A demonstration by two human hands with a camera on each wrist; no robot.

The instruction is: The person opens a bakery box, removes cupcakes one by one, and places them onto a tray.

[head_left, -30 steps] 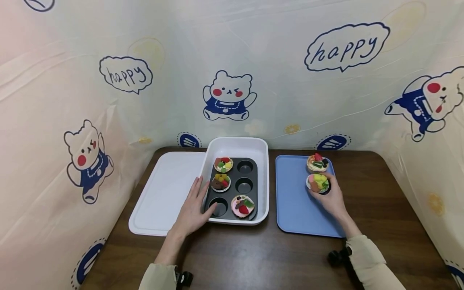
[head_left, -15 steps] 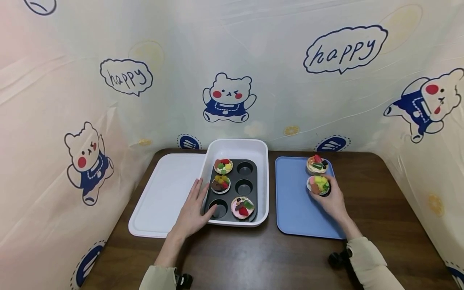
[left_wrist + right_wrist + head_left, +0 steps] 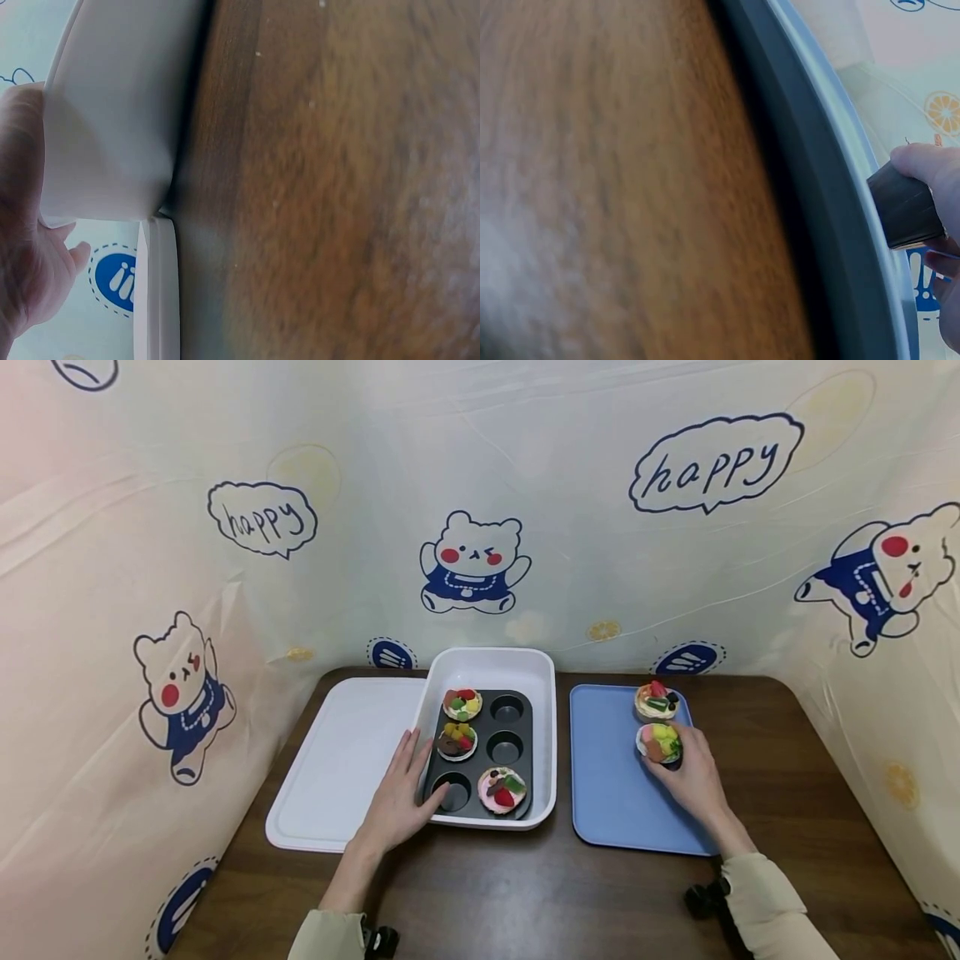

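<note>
Right hand (image 3: 693, 772) grips a round, dark-based cupcake topped in yellow, pink, green and brown (image 3: 658, 743), decorated face up

And here it is, over the far right part of the flat, blue rectangular tray (image 3: 611, 785), thumb and fingers curled round the cup's sides! The topping faces upward, and the short axis from base to topping stands roughly upright; whether the base touches the tray cannot be told. The right wrist view gives us the dark tapered side, just inside the tray's rim.

Just beyond sits a cream cupcake topped in red, green and black (image 3: 656, 702). The tray's long axis runs away from the person.

Over to the left hand (image 3: 397, 802): fingers spread at the left rim of the deep, white rectangular tub (image 3: 495, 668), thumb reaching over the near left hollow. Inside lies the dark grey six-hollow muffin tin (image 3: 483, 706), its long axis also running away. Two cupcakes fill the far and middle left hollows, and a pink-rimmed one (image 3: 502, 791) the near right, all toppings up!
</note>
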